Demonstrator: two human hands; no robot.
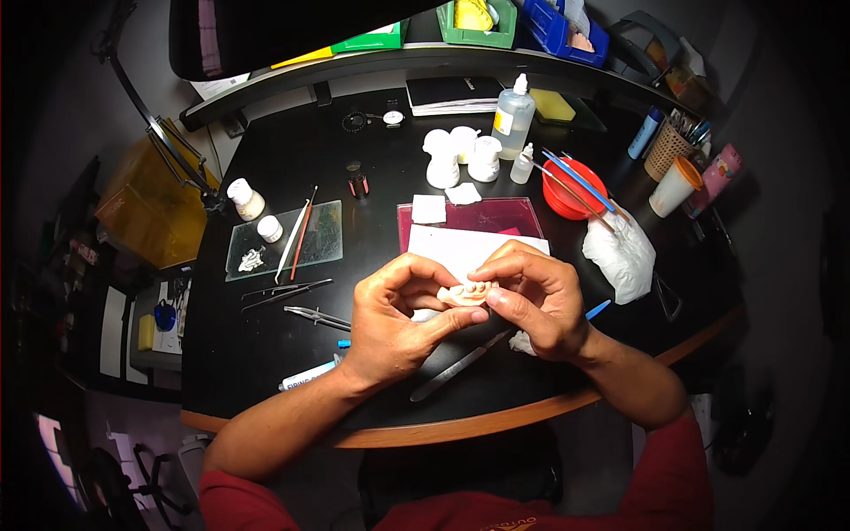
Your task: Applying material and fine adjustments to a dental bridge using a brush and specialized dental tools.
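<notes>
Both hands are closed on a dental model (467, 297), in front of the maroon slab (518, 213); the left hand (394, 305) grips one end between thumb and fingers, while the right hand (536, 296) pinches the other end, fingertips by the teeth; left of the slab, a glass plate (326, 228) bears a small white jar (270, 230) and a heap of white material (251, 260); a capped jar (248, 205) with cream-coloured contents stands farther left of the slab; just beyond it are white jars (443, 168), their contents hidden, a squeeze bottle (513, 133) of clear liquid and a small dropper bottle (522, 166); right of the slab, brushes (580, 184) lie across a red bowl (558, 205), whose contents cannot be made out; farther right of it, a woven cup (666, 159) holds slim tools near an orange-rimmed cup (670, 195); well beyond the slab, a green bin (482, 36) holds something yellow and a blue bin (540, 25) something pinkish.
</notes>
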